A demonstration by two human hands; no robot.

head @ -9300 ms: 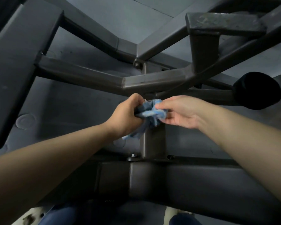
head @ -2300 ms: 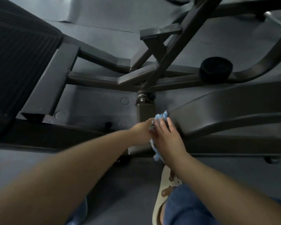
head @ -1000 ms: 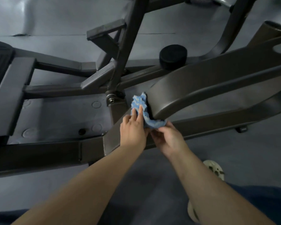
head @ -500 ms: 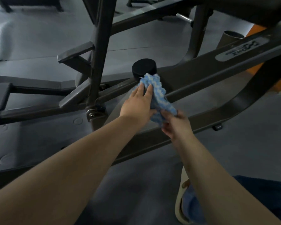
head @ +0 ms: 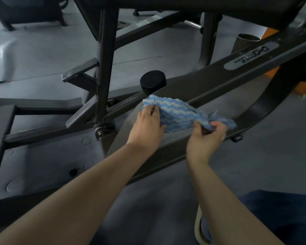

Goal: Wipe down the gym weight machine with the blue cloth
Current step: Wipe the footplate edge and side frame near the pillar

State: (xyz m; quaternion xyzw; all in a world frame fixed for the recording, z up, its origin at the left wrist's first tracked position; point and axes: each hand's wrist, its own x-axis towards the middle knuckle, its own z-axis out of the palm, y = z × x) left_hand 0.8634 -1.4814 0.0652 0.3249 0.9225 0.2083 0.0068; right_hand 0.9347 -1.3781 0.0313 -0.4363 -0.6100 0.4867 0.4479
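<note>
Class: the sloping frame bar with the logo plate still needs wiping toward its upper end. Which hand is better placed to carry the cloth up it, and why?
Probably the right hand: it pinches the blue cloth on the side nearer the logo plate, while the left hand grips the lower end.

A nubby, loosely woven blue-and-white striped cloth [head: 175, 115] with frayed edges lies against the matt dark-grey painted metal frame [head: 210, 85] of a gym machine, near a dull black rubber-like stopper [head: 153, 80], a shiny steel bolt [head: 100, 133] and smooth grey rubber-like flooring [head: 42, 50].
</note>
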